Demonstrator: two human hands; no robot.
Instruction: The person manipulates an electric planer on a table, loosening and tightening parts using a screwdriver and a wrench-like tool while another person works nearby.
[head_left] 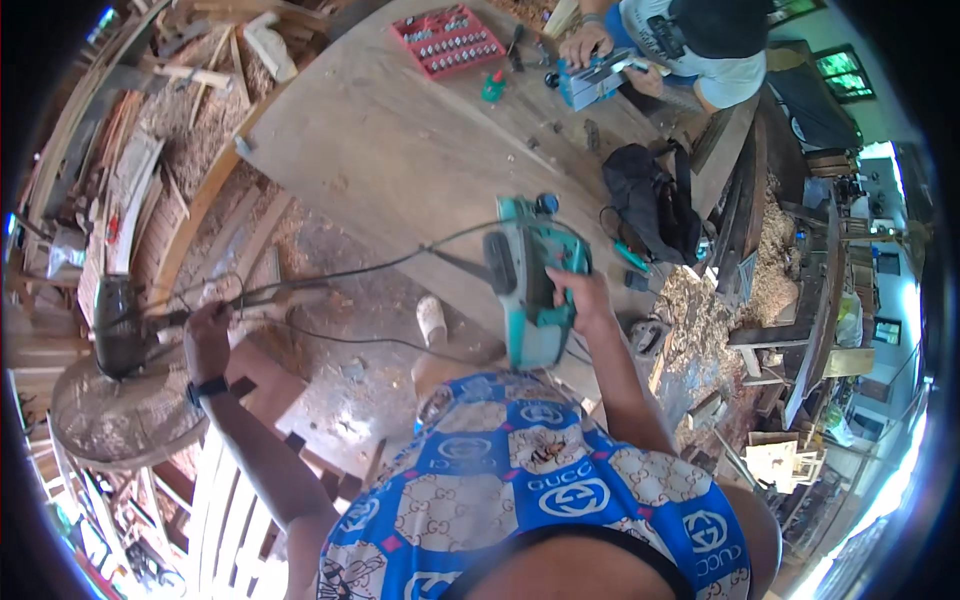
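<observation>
My right hand [577, 297] is wrapped round the handle of a teal-green electric planer [535, 325] with a black oval side cover and a blue front knob. The planer is over the near edge of the wooden tabletop [370, 150]; whether it touches the wood I cannot tell. Out to the left, my left hand [208, 325] is closed on a black power cord [375, 266], which stretches across to the planer. A second length of cord sags below it. Beside my left hand is a standing fan [125, 405] with a round wire cage.
Across the table a person [715, 50] handles a blue power tool [590, 82]. A red socket set [448, 40], a small green bottle [493, 86] and a black bag [650, 195] lie on the tabletop. Wood shavings [700, 320] and timber pieces cover much of the floor.
</observation>
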